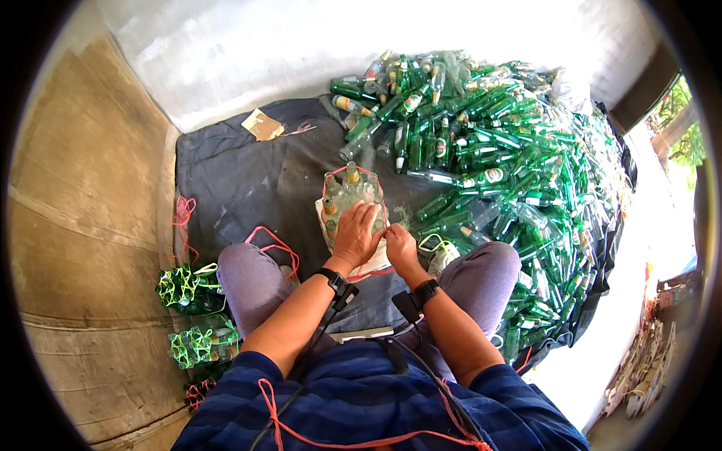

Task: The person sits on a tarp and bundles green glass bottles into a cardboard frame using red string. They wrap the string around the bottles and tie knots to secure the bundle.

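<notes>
Nearest: pink strand [361,443] across the shirt front, pale flat bar [362,334] between the legs at the near edge of the dark sheet [259,177]. Left edge of sheet, near corner: tied bottle bundles [197,346] in a row, two in light green cord, nearest one in red. Clear-bottle cluster [332,207] stands upright mid-sheet between the knees, on a pale board [366,263]. Pink cord [371,274] loops round it. Left hand [356,234] lies over the cluster's near right side, fingers extended on the bottles; can't tell if it's gripping. Right hand [401,246] is clenched just beside, fingertips pinching the cord at the cluster's right. Loose pink loop [277,248] by the left knee; pink tangle [183,212] on the left edge. Loose bottle heap [489,150], mostly green, covers the right side up to the far edge. Cardboard piece [262,125] near the far left corner, white wall [226,60] behind.
</notes>
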`<state>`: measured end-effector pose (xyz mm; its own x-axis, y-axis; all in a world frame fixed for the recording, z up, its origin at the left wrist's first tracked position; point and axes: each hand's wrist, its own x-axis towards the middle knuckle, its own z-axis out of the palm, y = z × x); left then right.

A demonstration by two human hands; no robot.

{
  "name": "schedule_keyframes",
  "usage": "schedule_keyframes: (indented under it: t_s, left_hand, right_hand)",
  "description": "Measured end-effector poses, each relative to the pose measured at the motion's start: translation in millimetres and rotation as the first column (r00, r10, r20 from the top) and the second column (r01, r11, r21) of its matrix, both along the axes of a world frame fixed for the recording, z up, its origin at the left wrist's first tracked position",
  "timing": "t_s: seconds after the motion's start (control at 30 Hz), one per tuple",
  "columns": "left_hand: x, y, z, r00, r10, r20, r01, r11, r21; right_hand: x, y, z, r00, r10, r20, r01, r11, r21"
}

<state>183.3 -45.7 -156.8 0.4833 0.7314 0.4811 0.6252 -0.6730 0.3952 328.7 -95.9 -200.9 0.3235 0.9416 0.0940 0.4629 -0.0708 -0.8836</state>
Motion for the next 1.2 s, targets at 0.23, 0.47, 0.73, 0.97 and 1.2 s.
schedule_keyframes:
  t_s: [0.23,0.47,0.73,0.97,1.2]
  left_hand:
    - [1.4,3.4,-2.3,0.999,-0.016,0.035,0.016,1.0,-0.006]
    - [1.4,2.9,-5.5,0.995,-0.032,0.089,0.034,0.999,-0.02]
    - [-0.1,5.3,-12.5,0.991,-0.009,0.13,0.014,0.999,-0.04]
    - [-5.2,5.0,-13.6,0.986,-0.036,0.164,0.045,0.998,-0.052]
    - [-13.7,-10.9,5.0,0.996,0.083,-0.024,-0.084,0.995,-0.052]
  right_hand:
    - [-12.1,-4.5,3.2,0.985,-0.069,-0.159,0.06,0.996,-0.062]
    - [-12.5,0.7,-38.2,0.962,-0.046,-0.271,0.02,0.995,-0.098]
    - [-33.4,0.5,-34.6,0.958,-0.115,-0.262,0.126,0.992,0.025]
    - [-28.9,4.2,-54.9,0.958,-0.139,-0.251,0.12,0.989,-0.09]
    - [-29.3,0.4,-51.0,0.972,-0.112,-0.208,0.097,0.992,-0.079]
